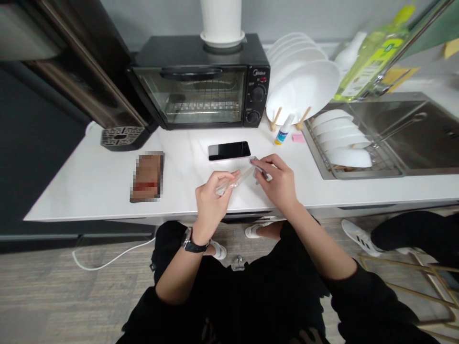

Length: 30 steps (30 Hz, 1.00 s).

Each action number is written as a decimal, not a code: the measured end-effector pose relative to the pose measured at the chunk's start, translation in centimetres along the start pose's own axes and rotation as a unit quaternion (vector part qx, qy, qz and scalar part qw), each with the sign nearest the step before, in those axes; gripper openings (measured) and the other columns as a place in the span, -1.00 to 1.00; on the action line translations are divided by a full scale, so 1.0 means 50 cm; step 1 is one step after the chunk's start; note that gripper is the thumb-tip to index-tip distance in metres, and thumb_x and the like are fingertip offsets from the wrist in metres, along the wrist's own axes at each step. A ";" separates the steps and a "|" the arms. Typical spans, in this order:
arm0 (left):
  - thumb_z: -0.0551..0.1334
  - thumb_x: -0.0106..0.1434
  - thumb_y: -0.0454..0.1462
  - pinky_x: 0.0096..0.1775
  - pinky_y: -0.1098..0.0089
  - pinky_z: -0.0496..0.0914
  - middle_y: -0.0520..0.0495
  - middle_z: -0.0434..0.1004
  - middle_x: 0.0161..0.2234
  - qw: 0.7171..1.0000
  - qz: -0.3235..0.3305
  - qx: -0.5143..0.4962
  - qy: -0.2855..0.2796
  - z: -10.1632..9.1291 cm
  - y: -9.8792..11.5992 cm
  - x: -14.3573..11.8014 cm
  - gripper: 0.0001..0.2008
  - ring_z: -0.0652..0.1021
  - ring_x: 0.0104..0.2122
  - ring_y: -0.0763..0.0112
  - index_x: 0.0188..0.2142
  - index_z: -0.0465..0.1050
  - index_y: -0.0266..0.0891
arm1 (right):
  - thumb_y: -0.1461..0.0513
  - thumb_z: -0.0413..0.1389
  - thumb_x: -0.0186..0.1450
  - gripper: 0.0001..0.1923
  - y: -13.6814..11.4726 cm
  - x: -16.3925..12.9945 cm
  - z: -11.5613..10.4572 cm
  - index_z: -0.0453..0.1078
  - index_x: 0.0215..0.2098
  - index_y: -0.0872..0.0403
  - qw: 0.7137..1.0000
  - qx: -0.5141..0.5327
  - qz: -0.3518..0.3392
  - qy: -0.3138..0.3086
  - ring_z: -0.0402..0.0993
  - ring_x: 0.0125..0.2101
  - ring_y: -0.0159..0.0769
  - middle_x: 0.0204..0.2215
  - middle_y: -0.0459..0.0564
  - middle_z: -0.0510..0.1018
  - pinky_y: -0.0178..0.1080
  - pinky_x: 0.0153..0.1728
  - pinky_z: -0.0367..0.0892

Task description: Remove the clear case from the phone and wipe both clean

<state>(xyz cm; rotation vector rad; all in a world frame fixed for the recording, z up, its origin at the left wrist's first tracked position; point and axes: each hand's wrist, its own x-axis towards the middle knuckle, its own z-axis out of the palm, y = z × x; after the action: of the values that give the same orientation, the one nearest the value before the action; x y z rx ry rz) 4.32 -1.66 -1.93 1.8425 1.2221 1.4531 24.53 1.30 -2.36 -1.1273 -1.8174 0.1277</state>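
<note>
My left hand (214, 197) grips the near end of a clear, thin plastic thing (243, 177), which looks like a phone case seen nearly edge-on. It is tilted, its far end rising to the right over the counter. At that end, my right hand (275, 180) pinches a small grey cloth (255, 166) against the plastic. The fingers partly hide the cloth. Just behind my hands a black phone (229, 151) lies flat, screen up. A small spray bottle (283, 130) with a blue and yellow label stands to the right, beside a pink piece (297, 138).
A toaster oven (201, 95) stands at the back, with a white pot (222, 21) on top. White plates (304, 86) stand in a rack beside a sink (405, 169) with bowls. A blurred brown item (146, 177) lies left. Another person's shoe (360, 237) shows at right.
</note>
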 end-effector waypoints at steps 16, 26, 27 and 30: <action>0.36 0.43 -0.28 -0.26 0.45 0.54 0.02 0.75 -0.25 0.951 0.273 0.144 -0.014 0.031 -0.030 0.121 -0.91 0.70 -0.29 0.46 -0.09 0.64 -0.18 | 0.33 0.20 0.44 -0.72 -0.078 0.004 -0.038 0.65 0.03 -0.05 0.990 0.033 -0.016 0.138 0.59 -0.23 -0.28 -0.20 -0.02 0.61 -0.16 -0.21 0.57; 0.38 0.41 -0.30 -0.20 0.35 0.51 -0.04 0.74 -0.20 0.948 0.314 0.050 -0.017 0.030 -0.074 0.148 -0.89 0.61 -0.26 0.42 -0.09 0.67 -0.15 | 0.35 0.19 0.43 -0.72 -0.064 0.018 -0.019 0.65 0.02 -0.01 0.990 0.023 -0.005 0.137 0.57 -0.29 -0.31 -0.24 -0.02 0.59 -0.21 -0.28 0.55; 0.37 0.41 -0.30 -0.21 0.36 0.51 -0.04 0.74 -0.21 0.947 0.317 0.057 -0.016 0.032 -0.076 0.146 -0.92 0.61 -0.27 0.43 -0.12 0.67 -0.17 | 0.36 0.19 0.43 -0.71 -0.067 0.016 -0.016 0.64 0.03 -0.01 0.990 0.015 -0.015 0.137 0.57 -0.27 -0.30 -0.24 -0.01 0.59 -0.21 -0.27 0.56; 0.31 0.46 -0.33 -0.23 0.35 0.54 -0.07 0.74 -0.22 0.941 0.330 0.077 -0.012 0.035 -0.078 0.137 -0.88 0.65 -0.27 0.40 -0.21 0.65 -0.21 | 0.40 0.18 0.42 -0.65 -0.087 0.006 -0.001 0.60 0.10 -0.02 0.991 -0.002 -0.063 0.121 0.60 -0.21 -0.27 -0.19 0.02 0.59 -0.21 -0.26 0.58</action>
<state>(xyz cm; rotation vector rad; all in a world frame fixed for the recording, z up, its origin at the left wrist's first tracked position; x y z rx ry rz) 4.85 6.41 -2.19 2.5250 0.7393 1.6843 21.78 -0.98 0.12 -0.9828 -1.6665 -0.0831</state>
